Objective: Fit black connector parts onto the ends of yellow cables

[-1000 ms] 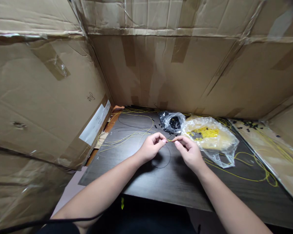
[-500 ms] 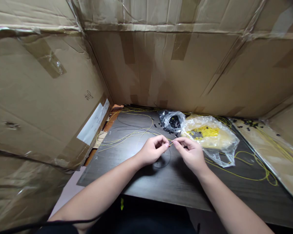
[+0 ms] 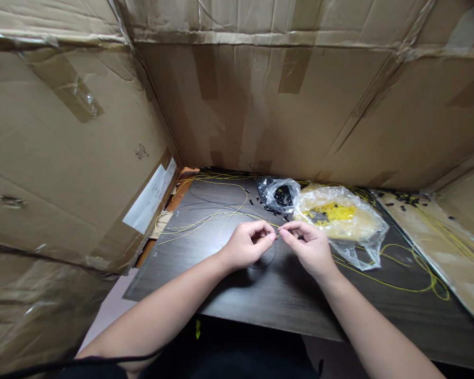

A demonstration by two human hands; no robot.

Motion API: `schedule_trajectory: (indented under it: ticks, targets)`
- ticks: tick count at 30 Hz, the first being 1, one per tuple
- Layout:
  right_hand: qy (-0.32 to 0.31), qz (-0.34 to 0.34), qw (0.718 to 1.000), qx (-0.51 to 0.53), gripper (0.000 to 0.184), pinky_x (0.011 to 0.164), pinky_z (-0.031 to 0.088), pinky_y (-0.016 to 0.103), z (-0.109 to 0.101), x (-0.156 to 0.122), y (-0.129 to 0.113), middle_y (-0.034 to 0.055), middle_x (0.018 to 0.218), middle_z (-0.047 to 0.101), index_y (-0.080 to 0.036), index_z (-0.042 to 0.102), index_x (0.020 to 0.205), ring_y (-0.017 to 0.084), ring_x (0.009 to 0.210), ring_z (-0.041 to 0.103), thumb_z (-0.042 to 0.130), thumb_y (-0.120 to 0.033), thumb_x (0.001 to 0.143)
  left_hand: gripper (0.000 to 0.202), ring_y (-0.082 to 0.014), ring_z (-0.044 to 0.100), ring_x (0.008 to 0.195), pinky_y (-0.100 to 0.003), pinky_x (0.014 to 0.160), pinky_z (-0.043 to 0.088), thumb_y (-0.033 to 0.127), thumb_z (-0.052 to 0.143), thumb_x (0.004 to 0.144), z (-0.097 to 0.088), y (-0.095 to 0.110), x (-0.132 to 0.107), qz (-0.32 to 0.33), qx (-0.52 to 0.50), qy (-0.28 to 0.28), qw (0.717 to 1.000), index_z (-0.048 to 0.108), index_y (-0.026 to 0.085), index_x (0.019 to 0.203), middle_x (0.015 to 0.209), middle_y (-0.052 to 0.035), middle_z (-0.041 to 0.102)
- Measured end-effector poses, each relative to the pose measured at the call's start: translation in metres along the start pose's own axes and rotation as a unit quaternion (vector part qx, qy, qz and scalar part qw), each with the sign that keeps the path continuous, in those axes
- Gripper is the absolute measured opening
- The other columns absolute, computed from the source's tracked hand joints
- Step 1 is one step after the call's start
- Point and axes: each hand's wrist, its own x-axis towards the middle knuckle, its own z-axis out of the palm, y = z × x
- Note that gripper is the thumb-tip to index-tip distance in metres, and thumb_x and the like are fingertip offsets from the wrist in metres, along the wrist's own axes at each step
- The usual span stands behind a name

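Note:
Fingertip to fingertip, my two hands meet above the dark tabletop (image 3: pixel 229 300). My left hand (image 3: pixel 249 243) is closed in a pinch, and my right hand (image 3: pixel 307 247) pinches just across from it. A short bit of thin yellow wire (image 3: pixel 277 236) shows between the fingertips; whether a small fitting sits on it is too small to tell. Below the hands a thin dark wire loop (image 3: pixel 275 257) curves over the table. Long yellow and dark wires (image 3: pixel 205 217) run over the table on the left toward my fingers.
Behind my right hand lie a clear bag of small yellow parts (image 3: pixel 335 213) and a smaller bag of black parts (image 3: pixel 283 196), with loose black bits beside it. Yellow wire coils (image 3: pixel 432 289) lie at right. Cardboard walls (image 3: pixel 260 116) enclose the table's back and sides.
Both hands stay nearly in place, fingertips still together. Slightly less of the yellow piece shows between them, and the dark loop has shifted a little. The camera view has moved slightly.

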Motion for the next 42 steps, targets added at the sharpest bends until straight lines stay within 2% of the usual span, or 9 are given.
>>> schedule_trajectory:
  ticks: [8,17,20,30,42]
  targets:
    - [0.007,0.031,0.997,0.068,0.026,0.048,0.028,0.022,-0.001,-0.001,0.003,-0.0048,0.058,0.044,-0.018,0.068,0.087,0.008,0.052,0.035,0.071,-0.044,0.086,0.025,-0.0072,0.037,0.052,-0.021,0.051,0.03,0.032,0.062,0.089,0.0,0.001,0.0,0.037,0.053,0.018,0.998,0.071,0.011,0.081,0.059,0.0018,0.051]
    - [0.004,0.041,0.991,0.127,0.023,0.049,0.027,0.021,0.001,-0.001,0.008,-0.0055,0.058,0.044,-0.019,0.066,0.09,0.007,0.052,0.034,0.073,-0.04,0.086,0.026,-0.0056,0.03,0.049,-0.021,0.048,0.024,0.033,0.063,0.088,0.0,0.0,0.0,0.013,0.037,0.024,0.999,0.074,0.01,0.084,0.054,0.0051,0.041]
    - [0.005,0.043,0.987,0.156,0.021,0.048,0.026,0.021,0.0,-0.001,0.01,-0.0059,0.059,0.044,-0.019,0.064,0.09,0.007,0.051,0.034,0.074,-0.037,0.086,0.026,-0.0056,0.031,0.049,-0.021,0.048,0.024,0.033,0.064,0.088,0.0,-0.001,0.0,0.005,0.03,0.021,0.999,0.074,0.009,0.084,0.054,0.0046,0.043]
    - [0.003,0.05,0.972,0.228,0.018,0.046,0.025,0.021,0.0,-0.001,0.009,-0.0067,0.059,0.042,-0.02,0.063,0.091,0.006,0.048,0.031,0.074,-0.033,0.087,0.032,-0.0059,0.028,0.048,-0.021,0.046,0.02,0.039,0.067,0.086,-0.004,0.005,0.001,-0.056,-0.052,-0.009,0.997,0.076,0.009,0.086,0.052,0.0038,0.043]
    - [0.011,0.027,0.956,0.292,0.01,0.045,0.024,0.021,-0.002,-0.003,-0.007,-0.0086,0.053,0.034,-0.021,0.065,0.089,0.006,0.045,0.027,0.071,-0.029,0.089,0.034,-0.0041,0.029,0.045,-0.021,0.045,0.019,0.043,0.071,0.084,-0.006,0.006,0.0,-0.076,-0.148,-0.057,0.984,0.075,0.009,0.083,0.049,0.0057,0.041]
